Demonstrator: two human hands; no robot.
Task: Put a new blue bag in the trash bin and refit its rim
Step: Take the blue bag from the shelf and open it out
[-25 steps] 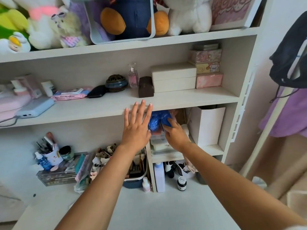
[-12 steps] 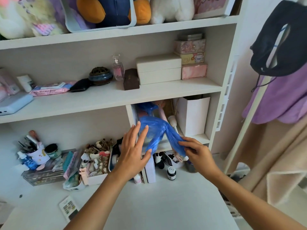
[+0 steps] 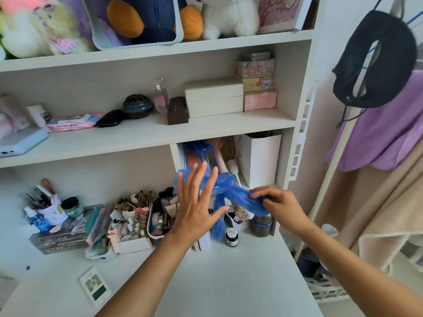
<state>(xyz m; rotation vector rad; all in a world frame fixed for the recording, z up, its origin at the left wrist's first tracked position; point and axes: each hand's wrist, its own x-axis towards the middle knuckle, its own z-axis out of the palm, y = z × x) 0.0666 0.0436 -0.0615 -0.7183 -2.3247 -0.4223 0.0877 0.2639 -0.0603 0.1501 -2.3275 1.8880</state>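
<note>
The white bench (image 3: 229, 282) carries clutter at twelve o'clock. The thin crumpled blue plastic bag (image 3: 231, 191) hangs above it, pinched by the right hand (image 3: 281, 207); the left hand (image 3: 196, 202) is flat with straight fingers (image 3: 190, 179) against it. The trailing film could snag and topple the small dark glass bottle (image 3: 231, 236) below.

Crumpled blue bag (image 3: 231, 193) before the shelf (image 3: 146, 136)

Plush toys (image 3: 229, 17) sit at twelve o'clock; cream boxes (image 3: 214, 98) beneath them; a remote (image 3: 95, 286) at seven.
</note>
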